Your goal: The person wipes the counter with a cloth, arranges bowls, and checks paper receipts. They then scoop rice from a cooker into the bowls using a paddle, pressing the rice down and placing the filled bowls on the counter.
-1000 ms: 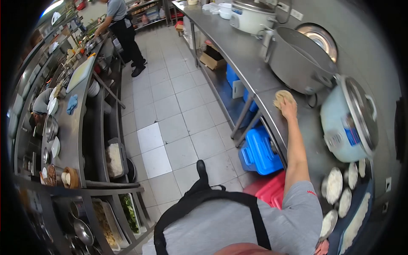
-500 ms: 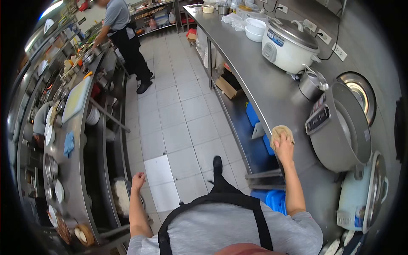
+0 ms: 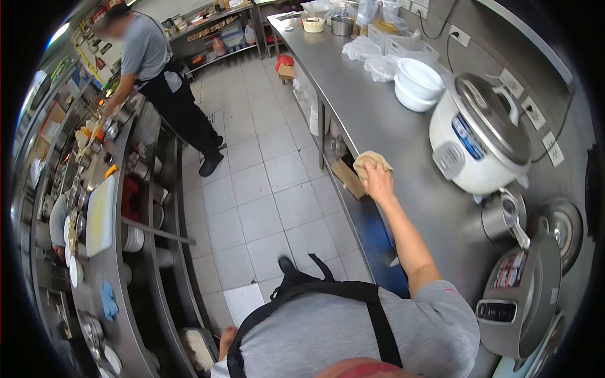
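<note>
My right hand point(image 3: 379, 183) is closed over a tan cloth point(image 3: 370, 162), which lies against the front edge of the steel counter point(image 3: 403, 142). Bunched folds of the cloth stick out past my fingertips. Low at my left side, partly cut off by my body, hangs my left hand point(image 3: 227, 339); its fingers cannot be made out. Further right on the counter stands a white rice cooker point(image 3: 460, 151) with a metal lid, and beside it a metal pitcher point(image 3: 501, 217).
White bowls point(image 3: 417, 82), plastic bags and a metal pot point(image 3: 342, 26) occupy the counter's far part. A grey cooker point(image 3: 523, 296) sits near my right side. A co-worker point(image 3: 170, 94) stands at the left worktable, which holds a cutting board point(image 3: 101, 217) and a blue cloth point(image 3: 109, 301).
I have moved forward along the aisle. My right hand has slid the cloth further along the counter edge, arm more outstretched. My left hand has dropped back towards my body.
</note>
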### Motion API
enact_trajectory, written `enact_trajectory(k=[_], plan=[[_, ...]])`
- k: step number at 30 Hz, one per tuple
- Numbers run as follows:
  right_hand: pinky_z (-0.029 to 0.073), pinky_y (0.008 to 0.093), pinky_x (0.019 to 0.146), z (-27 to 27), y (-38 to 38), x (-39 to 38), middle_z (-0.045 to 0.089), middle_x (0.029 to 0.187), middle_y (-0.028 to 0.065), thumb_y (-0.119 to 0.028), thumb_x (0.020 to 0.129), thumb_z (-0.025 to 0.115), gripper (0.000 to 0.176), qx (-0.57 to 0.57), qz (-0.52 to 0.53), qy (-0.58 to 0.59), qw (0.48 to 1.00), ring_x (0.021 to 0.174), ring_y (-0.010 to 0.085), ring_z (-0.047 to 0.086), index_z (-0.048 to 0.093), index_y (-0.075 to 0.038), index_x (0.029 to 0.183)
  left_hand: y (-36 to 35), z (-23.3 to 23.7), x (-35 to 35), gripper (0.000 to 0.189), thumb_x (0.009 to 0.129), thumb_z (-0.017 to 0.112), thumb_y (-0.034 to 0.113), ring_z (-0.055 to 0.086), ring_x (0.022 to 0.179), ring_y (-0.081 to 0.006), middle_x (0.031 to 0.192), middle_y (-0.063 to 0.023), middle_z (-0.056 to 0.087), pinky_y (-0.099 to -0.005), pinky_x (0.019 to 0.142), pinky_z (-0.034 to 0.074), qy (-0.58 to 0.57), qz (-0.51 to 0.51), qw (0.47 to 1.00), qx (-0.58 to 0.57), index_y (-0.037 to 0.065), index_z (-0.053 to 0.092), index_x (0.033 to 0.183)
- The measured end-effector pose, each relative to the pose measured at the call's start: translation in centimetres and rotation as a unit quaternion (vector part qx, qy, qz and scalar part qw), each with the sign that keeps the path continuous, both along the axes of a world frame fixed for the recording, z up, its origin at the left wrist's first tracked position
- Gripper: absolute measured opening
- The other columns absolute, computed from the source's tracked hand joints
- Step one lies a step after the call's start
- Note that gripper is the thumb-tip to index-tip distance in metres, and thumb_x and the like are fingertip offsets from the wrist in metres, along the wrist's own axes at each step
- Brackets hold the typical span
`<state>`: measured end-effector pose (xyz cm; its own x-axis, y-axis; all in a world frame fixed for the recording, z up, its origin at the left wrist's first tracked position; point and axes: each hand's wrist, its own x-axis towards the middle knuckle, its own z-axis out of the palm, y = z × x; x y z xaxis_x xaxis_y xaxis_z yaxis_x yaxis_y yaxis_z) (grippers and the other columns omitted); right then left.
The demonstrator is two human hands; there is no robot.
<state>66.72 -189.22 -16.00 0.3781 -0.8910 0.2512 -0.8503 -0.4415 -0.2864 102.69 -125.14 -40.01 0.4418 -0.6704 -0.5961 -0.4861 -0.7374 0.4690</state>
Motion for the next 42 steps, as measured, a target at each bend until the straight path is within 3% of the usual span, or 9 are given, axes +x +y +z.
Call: enact_trajectory(k=[5,11,12,13,19,26,32,35,42], plan=[[0.047,0.044,0.078,-0.9,-13.3,8.0,0.056,0.101,0.02,-0.021,0.075,0.062,0.041,0.011,-0.047,-0.031,0.998,0.092,0.0375,0.057,0.051,-0.014,0.114,-6.4,-0.5,7.5,0.011,0.079,0.056,0.019,0.06,0.064,-0.0232,0.075,-0.0099,0.06,-0.0353,0.055,0.049,0.02,0.083,0.991,0.102,0.009,0.06,0.083],[0.046,0.045,0.081,0.6,-22.3,10.3,0.057,0.107,0.0158,-0.027,0.079,0.059,0.038,0.049,-0.158,-0.027,0.986,0.097,0.0349,0.056,0.052,-0.017,0.114,-28.4,-0.7,28.6,0.012,0.08,0.053,0.02,0.059,0.063,-0.023,0.072,-0.01,0.059,-0.0355,0.054,0.049,-0.207,-0.317,0.915,-0.139,0.009,0.059,0.08],[0.046,0.0453,0.081,0.7,-23.4,9.9,0.057,0.106,0.0158,-0.027,0.079,0.059,0.037,0.049,-0.176,-0.025,0.983,0.097,0.0348,0.056,0.052,-0.017,0.114,-32.7,0.4,31.5,0.008,0.082,0.05,0.018,0.055,0.057,-0.0192,0.069,-0.0052,0.054,-0.032,0.046,0.044,0.098,-0.048,0.989,-0.098,0.011,0.053,0.08],[0.046,0.0466,0.081,0.4,-24.8,9.4,0.057,0.104,0.015,-0.027,0.079,0.06,0.037,0.054,-0.216,-0.018,0.975,0.098,0.0347,0.056,0.053,-0.02,0.114,-39.2,4.0,33.8,0.004,0.083,0.046,0.016,0.051,0.05,-0.0154,0.065,-0.0004,0.049,-0.0285,0.038,0.039,0.296,0.309,0.897,-0.112,0.014,0.047,0.08],[0.047,0.0424,0.078,-0.1,-32.0,9.2,0.058,0.098,0.0172,-0.025,0.077,0.063,0.034,0.034,-0.284,-0.021,0.958,0.092,0.034,0.057,0.053,-0.011,0.107,-65.6,9.5,42.1,0.01,0.085,0.051,0.02,0.052,0.057,-0.0103,0.074,0.0032,0.053,-0.0226,0.046,0.037,0.12,0.202,0.957,-0.168,0.016,0.049,0.095],[0.046,0.0416,0.076,-1.4,-43.0,14.0,0.059,0.091,0.017,-0.031,0.076,0.063,0.035,-0.033,-0.188,-0.065,0.979,0.085,0.0337,0.058,0.053,-0.008,0.1,-81.5,9.1,37.9,0.007,0.084,0.053,0.017,0.059,0.058,-0.0126,0.068,0.0001,0.057,-0.0267,0.05,0.041,0.233,0.128,0.962,-0.061,0.014,0.052,0.091],[0.046,0.0394,0.076,7.8,-53.4,10.3,0.062,0.094,0.018,-0.032,0.076,0.065,0.037,0.093,-0.051,-0.046,0.993,0.091,0.033,0.058,0.06,-0.007,0.103,-100.2,7.3,36.5,0.003,0.084,0.047,0.002,0.055,0.056,-0.0171,0.062,-0.005,0.053,-0.0303,0.051,0.044,0.078,-0.127,0.924,-0.351,0.004,0.049,0.084],[0.046,0.0405,0.076,13.3,-58.1,3.8,0.063,0.087,0.017,-0.028,0.076,0.063,0.028,0.061,-0.19,-0.008,0.98,0.085,0.0333,0.059,0.062,-0.006,0.094,-110.9,18.2,25.9,0.019,0.08,0.051,0.001,0.055,0.088,-0.0302,0.093,-0.0187,0.055,-0.0394,0.075,0.043,-0.197,-0.236,0.839,-0.449,0.001,0.051,0.099],[0.048,0.0419,0.079,13.3,-61.7,-14.5,0.062,0.094,0.0198,-0.006,0.075,0.053,0.015,0.121,-0.365,0.279,0.88,0.087,0.0358,0.06,0.064,-0.003,0.085,-125.9,23.5,7.5,0.046,0.079,0.059,0.017,0.016,0.129,-0.045,0.142,-0.0221,0.019,-0.0507,0.103,0.022,-0.142,-0.346,0.777,-0.507,0.004,0.044,0.121]])
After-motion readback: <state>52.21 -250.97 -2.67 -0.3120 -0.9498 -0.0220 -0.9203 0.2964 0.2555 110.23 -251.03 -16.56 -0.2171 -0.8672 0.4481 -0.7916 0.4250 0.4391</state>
